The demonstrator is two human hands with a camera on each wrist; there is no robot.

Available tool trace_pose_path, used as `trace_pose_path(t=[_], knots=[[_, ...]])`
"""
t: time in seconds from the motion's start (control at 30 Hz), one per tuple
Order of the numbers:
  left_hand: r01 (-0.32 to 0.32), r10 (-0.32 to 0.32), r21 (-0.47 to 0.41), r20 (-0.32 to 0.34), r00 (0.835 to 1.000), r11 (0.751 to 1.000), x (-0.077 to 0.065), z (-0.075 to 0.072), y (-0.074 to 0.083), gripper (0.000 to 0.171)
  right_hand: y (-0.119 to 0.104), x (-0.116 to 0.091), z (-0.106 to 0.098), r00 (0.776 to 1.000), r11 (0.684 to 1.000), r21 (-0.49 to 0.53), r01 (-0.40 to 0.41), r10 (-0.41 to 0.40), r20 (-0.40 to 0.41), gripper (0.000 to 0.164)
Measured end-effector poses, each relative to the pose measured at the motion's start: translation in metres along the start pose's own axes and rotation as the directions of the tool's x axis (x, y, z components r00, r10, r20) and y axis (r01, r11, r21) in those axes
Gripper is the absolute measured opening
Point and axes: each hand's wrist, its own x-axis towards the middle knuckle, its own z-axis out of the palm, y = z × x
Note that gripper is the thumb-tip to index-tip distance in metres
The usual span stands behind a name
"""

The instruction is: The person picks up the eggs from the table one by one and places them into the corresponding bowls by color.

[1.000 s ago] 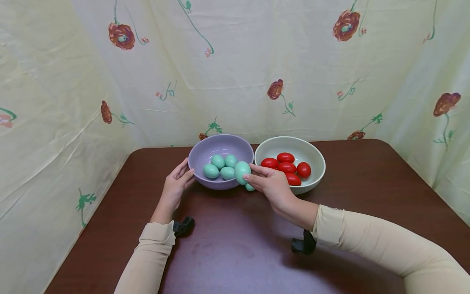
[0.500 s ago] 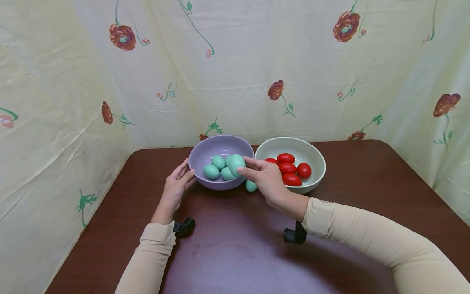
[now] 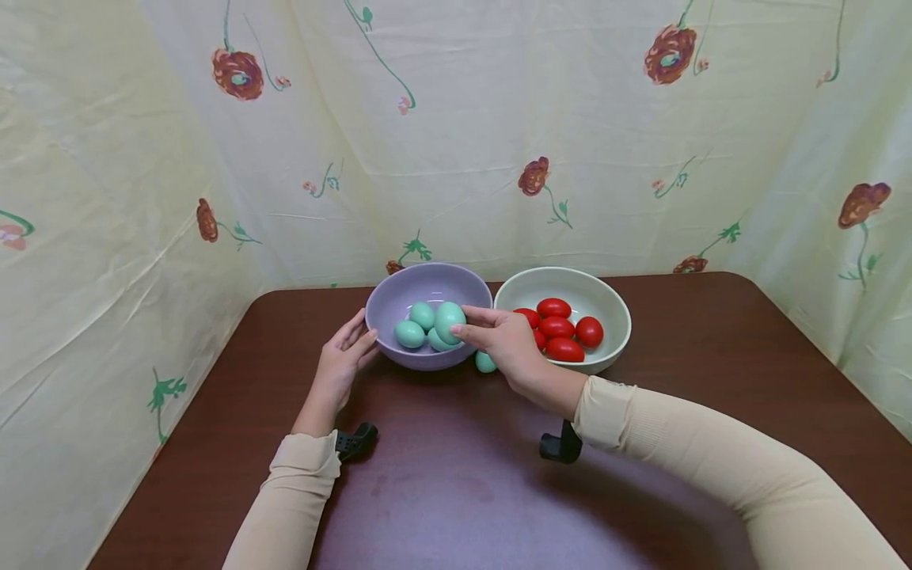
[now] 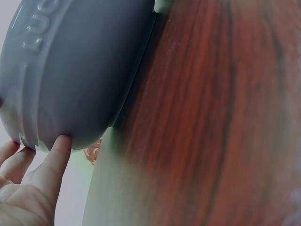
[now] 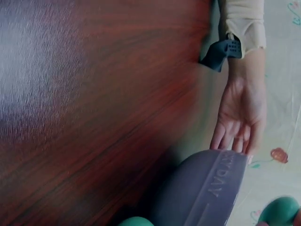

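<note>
My right hand (image 3: pixel 509 344) pinches a pale green egg (image 3: pixel 449 321) between thumb and fingers, over the right side of the purple bowl (image 3: pixel 427 360). Several more green eggs (image 3: pixel 409 334) lie in that bowl. The held egg (image 5: pixel 280 211) also shows at the lower right of the right wrist view, with fingertips at its edge. My left hand (image 3: pixel 338 360) touches the bowl's left side with extended fingers; in the left wrist view its fingertips (image 4: pixel 61 143) rest on the outer wall. Another green egg (image 3: pixel 486 362) sits on the table by the purple bowl, partly hidden behind my right hand.
A white bowl (image 3: pixel 594 293) holding several red eggs (image 3: pixel 564 350) stands right beside the purple one. Both are near the far edge of the dark wood table (image 3: pixel 427 475). A flowered curtain (image 3: pixel 442 158) hangs behind. Black wrist cameras (image 3: pixel 356 441) stick out below both wrists.
My right hand has moved left with the green egg, from the purple bowl's right rim to over its inside. The egg left beside the bowl shows more. My left hand stays in place.
</note>
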Motion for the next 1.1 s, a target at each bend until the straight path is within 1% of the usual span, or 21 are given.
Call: trace_pose_path(t=[0.13,0.27,0.4,0.63,0.8,0.87,0.93,1.03,1.1], knots=[[-0.012,0.012,0.005,-0.001,1.0,1.0,0.0,-0.001,0.0,0.058,0.001,0.004,0.003,0.999,0.999,-0.053,-0.006,0.008,0.04,0.043],[-0.022,0.022,0.011,0.002,1.0,1.0,0.0,-0.001,0.0,0.057,0.0,0.011,0.004,1.0,0.984,-0.177,-0.004,0.009,0.026,0.042],[-0.026,0.026,0.021,0.011,1.0,0.999,0.0,-0.001,0.0,0.058,-0.001,0.019,0.006,1.0,0.966,-0.258,0.004,0.002,0.026,0.04],[-0.018,0.018,0.006,0.004,1.0,1.0,-0.001,0.0,0.0,0.058,0.001,0.031,0.012,0.999,0.969,-0.245,0.023,-0.014,0.04,0.037],[-0.014,0.014,-0.002,0.002,1.0,1.0,-0.002,0.0,-0.001,0.058,0.003,0.037,0.019,0.995,0.985,-0.173,0.006,0.012,0.104,0.036],[-0.019,0.019,-0.003,0.008,1.0,1.0,-0.001,-0.001,-0.001,0.058,0.004,0.039,0.021,0.992,0.985,-0.172,0.0,0.021,0.122,0.038],[-0.023,0.023,-0.002,0.012,1.0,1.0,-0.001,0.0,0.0,0.058,0.004,0.042,0.022,0.993,0.969,-0.245,0.035,-0.007,0.116,0.039],[-0.02,0.02,0.007,0.011,1.0,1.0,0.0,-0.001,0.001,0.058,0.003,0.046,0.023,0.993,0.925,-0.369,0.088,-0.055,0.1,0.041],[-0.016,0.016,0.012,0.012,1.0,1.0,0.0,-0.001,0.0,0.058,0.004,0.048,0.024,0.993,0.897,-0.43,0.101,-0.067,0.095,0.042]])
